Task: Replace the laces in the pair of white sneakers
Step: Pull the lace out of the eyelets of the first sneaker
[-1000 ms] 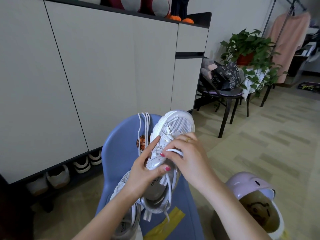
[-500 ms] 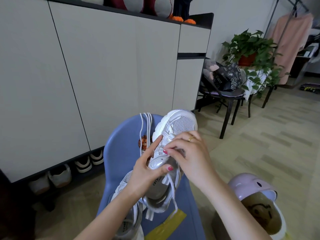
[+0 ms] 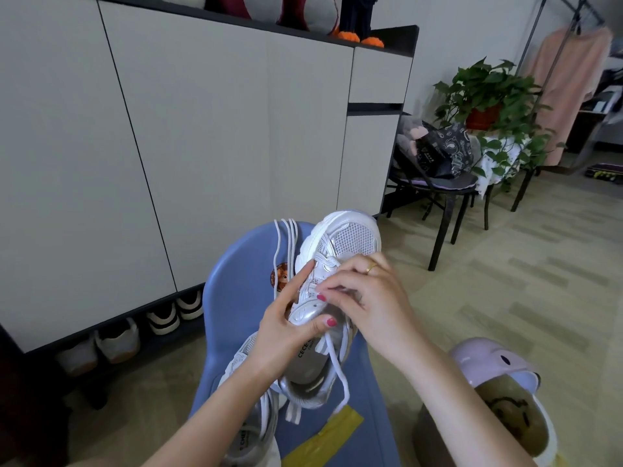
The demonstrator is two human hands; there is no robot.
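A white and silver sneaker (image 3: 350,237) is held up over a blue chair (image 3: 236,298), toe pointing away. My left hand (image 3: 286,335) grips its side, thumb on the silver panel. My right hand (image 3: 367,298) pinches the white lace (image 3: 337,369) at the eyelets in the middle of the shoe; the lace's loose end dangles down past the heel. The second sneaker (image 3: 249,429) lies on the chair seat under my left forearm, partly hidden. Spare white laces (image 3: 286,237) hang over the chair's backrest.
A yellow packet (image 3: 333,433) lies on the seat. A pink helmet (image 3: 499,382) sits at lower right. A white cabinet (image 3: 202,146) with shoes under it stands behind. A black chair (image 3: 445,193) with a bag and a potted plant (image 3: 488,96) stand at right.
My right hand has slid a little lower along the lacing and drawn the lace tighter; the dangling end hangs longer. The left hand keeps its hold on the sneaker.
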